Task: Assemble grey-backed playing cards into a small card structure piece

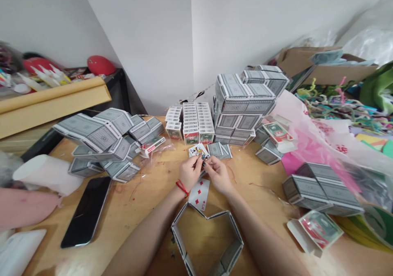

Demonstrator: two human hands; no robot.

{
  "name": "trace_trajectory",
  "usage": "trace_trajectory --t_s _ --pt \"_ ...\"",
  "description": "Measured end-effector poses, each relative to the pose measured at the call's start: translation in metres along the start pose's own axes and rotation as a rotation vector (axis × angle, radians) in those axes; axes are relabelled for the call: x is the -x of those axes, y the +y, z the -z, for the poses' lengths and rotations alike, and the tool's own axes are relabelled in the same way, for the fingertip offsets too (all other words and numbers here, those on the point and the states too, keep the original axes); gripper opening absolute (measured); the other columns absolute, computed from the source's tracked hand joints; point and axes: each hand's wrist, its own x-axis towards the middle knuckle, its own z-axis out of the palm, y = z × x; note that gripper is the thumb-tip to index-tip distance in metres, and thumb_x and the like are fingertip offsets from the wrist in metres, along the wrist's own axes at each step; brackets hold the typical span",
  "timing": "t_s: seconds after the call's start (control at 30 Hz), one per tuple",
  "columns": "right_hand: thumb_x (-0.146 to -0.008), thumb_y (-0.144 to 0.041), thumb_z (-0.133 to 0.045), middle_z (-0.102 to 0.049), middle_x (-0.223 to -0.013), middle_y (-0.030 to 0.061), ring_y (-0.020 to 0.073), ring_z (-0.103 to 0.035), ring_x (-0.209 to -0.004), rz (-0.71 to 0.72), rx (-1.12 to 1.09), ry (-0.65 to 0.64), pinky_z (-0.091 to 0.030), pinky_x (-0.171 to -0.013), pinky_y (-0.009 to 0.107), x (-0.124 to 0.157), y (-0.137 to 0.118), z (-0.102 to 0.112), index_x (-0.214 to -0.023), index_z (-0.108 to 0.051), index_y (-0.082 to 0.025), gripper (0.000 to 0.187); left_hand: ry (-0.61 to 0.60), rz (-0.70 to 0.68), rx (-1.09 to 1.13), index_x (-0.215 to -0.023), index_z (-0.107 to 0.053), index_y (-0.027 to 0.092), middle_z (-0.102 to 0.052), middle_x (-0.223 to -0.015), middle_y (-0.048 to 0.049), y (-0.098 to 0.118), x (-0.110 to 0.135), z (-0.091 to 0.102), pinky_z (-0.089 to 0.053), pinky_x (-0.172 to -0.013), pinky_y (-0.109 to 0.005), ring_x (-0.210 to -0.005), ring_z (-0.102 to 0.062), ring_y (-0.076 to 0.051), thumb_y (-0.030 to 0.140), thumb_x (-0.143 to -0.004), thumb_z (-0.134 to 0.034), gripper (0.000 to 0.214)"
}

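- Your left hand (188, 173) and right hand (218, 173) meet over the table (125, 214), both bunched narrow; can't tell what they pinch.
- Face cards (194, 150) right at your fingertips.
- Diamond card (199, 194) face up between your wrists, beside heart-shaped frame (235, 247).
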Motion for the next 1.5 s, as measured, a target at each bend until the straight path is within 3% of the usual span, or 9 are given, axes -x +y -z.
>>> trace_trajectory --t_s 0.2,0.4,0.6,0.73,1.03,1.2,1.5 --pt "-0.077 -0.038 -0.055 -0.042 -0.057 -0.0044 0.0089 -0.039 -0.052 0.053 0.049 -0.018 -0.033 -0.049 0.021 0.0000 0.0007 0.0008 -0.065 -0.045 -0.019 0.025 0.005 0.098 0.052 -0.055 -0.050 0.015 -0.047 -0.048 0.0021 -0.0008 -0.0011 -0.0001 -0.033 -0.047 -0.018 -0.047 -0.042 -0.008 0.035 -0.083 -0.043 0.035" --pt "-0.075 -0.040 -0.059 -0.052 -0.064 -0.0025 0.0099 -0.048 -0.054 -0.070 -0.113 -0.093 -0.039 -0.053 0.023 -0.0020 -0.0025 0.0014 -0.077 -0.051 -0.020 0.022 0.013 0.140 0.131 -0.070 -0.058 0.015 -0.061 -0.064 -0.0027 -0.0037 -0.0027 -0.0010 -0.041 -0.055 -0.020 -0.059 -0.055 -0.012 0.035 -0.084 -0.041 0.030" --pt "-0.073 -0.042 -0.059 -0.053 -0.061 -0.0031 0.0094 -0.047 -0.050 -0.086 -0.085 0.006 -0.038 -0.048 0.021 -0.0061 0.0012 0.0050 -0.076 -0.051 -0.019 0.025 0.036 0.074 0.067 -0.083 -0.058 0.017 -0.065 -0.075 -0.0036 -0.0013 -0.0009 -0.0038 -0.043 -0.061 -0.021 -0.067 -0.059 -0.013 0.031 -0.082 -0.046 0.019" --pt "-0.074 -0.042 -0.058 -0.050 -0.059 -0.0039 0.0095 -0.046 -0.049 -0.056 -0.026 0.007 -0.037 -0.048 0.021 -0.0060 0.0054 0.0078 -0.076 -0.050 -0.019 0.024 0.005 0.063 0.014 -0.075 -0.055 0.017 -0.062 -0.069 -0.0022 -0.0016 -0.0012 -0.0036 -0.041 -0.057 -0.021 -0.062 -0.057 -0.012 0.032 -0.080 -0.049 0.017" --pt "-0.073 -0.043 -0.059 -0.050 -0.061 -0.0021 0.0105 -0.045 -0.054 -0.037 0.000 -0.054 -0.037 -0.051 0.022 -0.0029 0.0001 0.0094 -0.072 -0.051 -0.019 0.026 0.058 -0.014 -0.110 -0.062 -0.045 0.018 -0.050 -0.052 0.0018 0.0035 0.0033 0.0006 -0.033 -0.049 -0.021 -0.049 -0.047 -0.009 0.033 -0.081 -0.044 0.024" --pt "-0.074 -0.041 -0.059 -0.049 -0.059 -0.0030 0.0094 -0.043 -0.053 -0.042 -0.027 -0.085 -0.035 -0.050 0.021 -0.0022 0.0002 0.0072 -0.072 -0.052 -0.018 0.024 0.095 0.017 -0.107 -0.057 -0.042 0.018 -0.047 -0.048 0.0018 -0.0006 0.0029 0.0014 -0.031 -0.047 -0.020 -0.046 -0.045 -0.009 0.032 -0.084 -0.040 0.030" --pt "-0.073 -0.044 -0.059 -0.050 -0.055 -0.0031 0.0090 -0.045 -0.048 -0.045 0.052 0.058 -0.036 -0.046 0.021 -0.0044 0.0050 0.0058 -0.069 -0.050 -0.017 0.028 -0.002 0.019 -0.067 -0.076 -0.058 0.016 -0.063 -0.065 -0.0043 -0.0025 0.0040 -0.0020 -0.040 -0.056 -0.021 -0.059 -0.058 -0.013 0.030 -0.088 -0.034 0.030"
